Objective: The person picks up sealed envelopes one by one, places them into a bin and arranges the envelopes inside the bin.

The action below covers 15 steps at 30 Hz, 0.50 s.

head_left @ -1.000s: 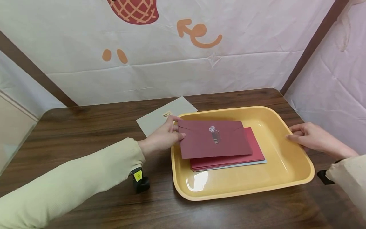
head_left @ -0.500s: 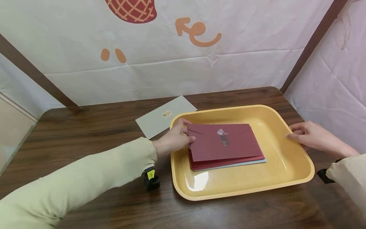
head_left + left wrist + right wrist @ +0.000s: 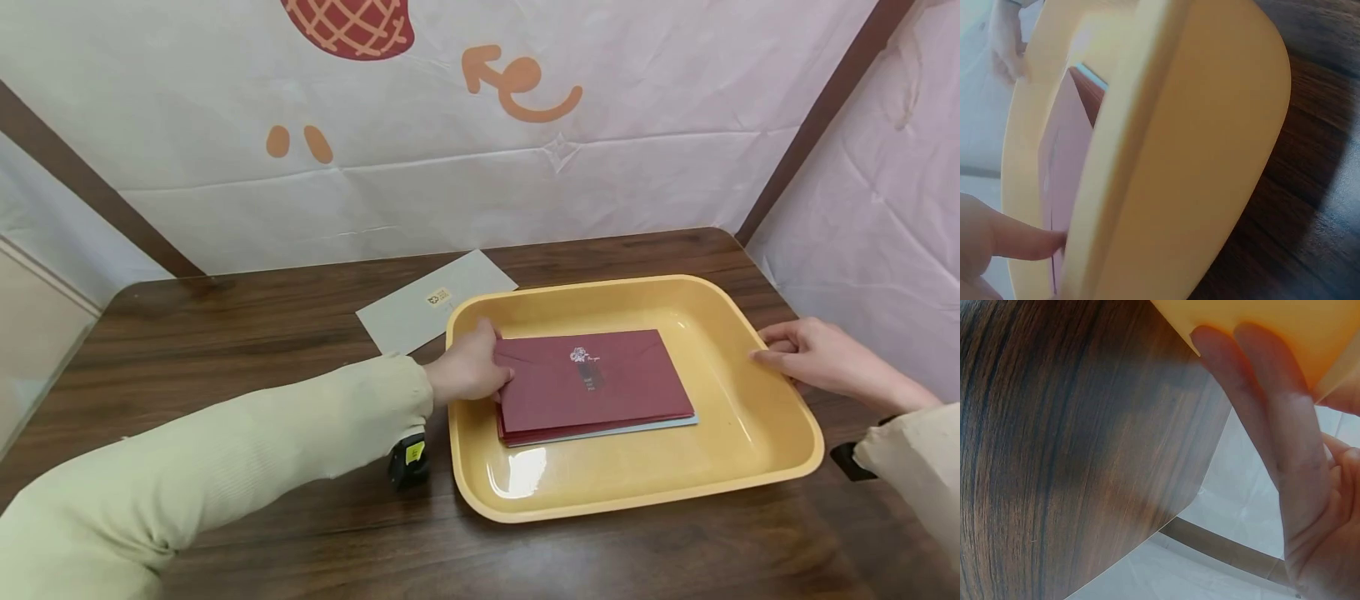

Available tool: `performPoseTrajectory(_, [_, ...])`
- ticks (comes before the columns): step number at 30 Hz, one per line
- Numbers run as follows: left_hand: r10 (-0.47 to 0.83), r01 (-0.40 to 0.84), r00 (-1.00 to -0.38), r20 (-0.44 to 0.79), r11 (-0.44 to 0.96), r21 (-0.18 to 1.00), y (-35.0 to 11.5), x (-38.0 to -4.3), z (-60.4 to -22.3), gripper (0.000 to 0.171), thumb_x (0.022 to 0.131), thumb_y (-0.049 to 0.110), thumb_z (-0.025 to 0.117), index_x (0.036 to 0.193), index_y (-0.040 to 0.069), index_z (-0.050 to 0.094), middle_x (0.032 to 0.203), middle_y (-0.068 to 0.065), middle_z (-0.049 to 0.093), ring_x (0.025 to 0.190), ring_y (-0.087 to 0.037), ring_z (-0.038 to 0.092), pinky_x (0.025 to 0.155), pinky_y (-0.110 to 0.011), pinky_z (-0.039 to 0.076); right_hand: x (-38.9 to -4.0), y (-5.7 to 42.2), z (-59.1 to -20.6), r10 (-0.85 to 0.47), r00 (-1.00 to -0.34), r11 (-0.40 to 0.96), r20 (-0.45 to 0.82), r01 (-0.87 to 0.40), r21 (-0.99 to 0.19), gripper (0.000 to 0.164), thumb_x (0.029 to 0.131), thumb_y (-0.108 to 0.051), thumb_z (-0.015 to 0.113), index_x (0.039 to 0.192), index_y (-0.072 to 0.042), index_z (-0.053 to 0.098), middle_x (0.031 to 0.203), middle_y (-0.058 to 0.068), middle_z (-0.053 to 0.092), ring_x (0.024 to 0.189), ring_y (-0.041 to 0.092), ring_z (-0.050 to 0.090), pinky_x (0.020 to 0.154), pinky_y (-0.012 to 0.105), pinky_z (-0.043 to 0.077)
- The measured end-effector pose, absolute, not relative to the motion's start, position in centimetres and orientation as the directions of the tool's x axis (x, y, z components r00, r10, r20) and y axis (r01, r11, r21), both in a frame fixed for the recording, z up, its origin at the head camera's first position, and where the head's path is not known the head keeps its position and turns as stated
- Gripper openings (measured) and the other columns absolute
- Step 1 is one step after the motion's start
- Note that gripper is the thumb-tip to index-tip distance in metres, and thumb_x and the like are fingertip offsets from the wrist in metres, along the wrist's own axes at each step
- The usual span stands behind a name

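In the head view a dark red envelope [image 3: 592, 383] with a white flower print lies atop a stack of red envelopes inside the yellow tray [image 3: 750, 450]. A pale blue edge [image 3: 637, 430] shows beneath the stack. My left hand [image 3: 471, 367] reaches over the tray's left rim and pinches the top envelope by its left edge. Its thumb [image 3: 1029, 242] lies on the envelope in the left wrist view; the other fingers are mostly hidden. With the thumb inside and fingers against the outer wall, my right hand [image 3: 817, 358] grips the tray's right rim.
A grey-white envelope [image 3: 427, 304] with a small gold sticker lies on the dark wooden table [image 3: 225, 350], behind and left of the tray. Its right end reaches close to the tray rim. A printed fabric wall [image 3: 420, 200] stands along the table's back.
My left hand has moved right and down with the dark red envelope, which now lies flat and lined up on the stack. The right hand and tray have stayed in place.
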State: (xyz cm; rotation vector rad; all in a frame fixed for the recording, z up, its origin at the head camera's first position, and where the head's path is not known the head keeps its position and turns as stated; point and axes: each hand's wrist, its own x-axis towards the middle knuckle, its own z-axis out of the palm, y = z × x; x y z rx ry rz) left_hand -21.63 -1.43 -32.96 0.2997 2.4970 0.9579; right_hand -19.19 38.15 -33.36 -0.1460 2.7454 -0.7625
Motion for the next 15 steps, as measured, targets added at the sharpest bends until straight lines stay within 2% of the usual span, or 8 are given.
performPoseTrajectory(2, [0.347,0.054,-0.873,-0.343,0.767,0.64,-1.3,-21.62,-32.87,0.042,0.09,0.007,0.062,0.121,-0.006,0.036,0.09,-0.017,0.058,0.064,-0.024,0.067,0.058,-0.024,0.053,-19.15,38.14,-33.4,-0.174,-0.953,0.853,-0.25,-0.019,-0.521,0.041,0.095,-0.019,0.057,0.12,0.014,0.055,0.088,0.009,0.074,0.062,0.007,0.066,0.056,0.028,0.054])
performPoseTrajectory(6, [0.327,0.107,-0.884,-0.335,0.838,0.535,-1.01,-21.68,-32.78,0.05,0.089,0.01,0.062,0.126,-0.01,0.035,0.097,-0.019,0.058,0.08,-0.025,0.063,0.071,-0.03,0.054,-19.1,38.15,-33.45,-0.177,-0.955,0.858,-0.239,-0.031,-0.513,0.04,0.095,-0.019,0.057,0.119,0.013,0.056,0.086,0.008,0.074,0.062,0.006,0.065,0.055,0.028,0.053])
performPoseTrajectory(10, [0.3,0.12,-0.893,-0.336,0.877,0.465,-0.77,-21.6,-32.73,0.055,0.089,0.012,0.061,0.13,-0.012,0.033,0.112,-0.024,0.054,0.099,-0.029,0.055,0.088,-0.038,0.049,-19.08,38.17,-33.42,-0.181,-0.957,0.862,-0.227,-0.043,-0.506,0.038,0.094,-0.019,0.057,0.117,0.012,0.058,0.084,0.007,0.073,0.06,0.006,0.064,0.055,0.027,0.052])
performPoseTrajectory(15, [0.271,0.095,-0.891,-0.365,0.896,0.433,-0.56,-21.41,-32.57,0.058,0.091,0.012,0.058,0.135,-0.011,0.029,0.122,-0.026,0.045,0.106,-0.03,0.052,0.094,-0.039,0.047,-19.02,38.13,-33.33,-0.18,-0.957,0.865,-0.226,-0.044,-0.5,0.04,0.094,-0.02,0.058,0.118,0.013,0.057,0.085,0.008,0.073,0.06,0.006,0.064,0.055,0.027,0.052])
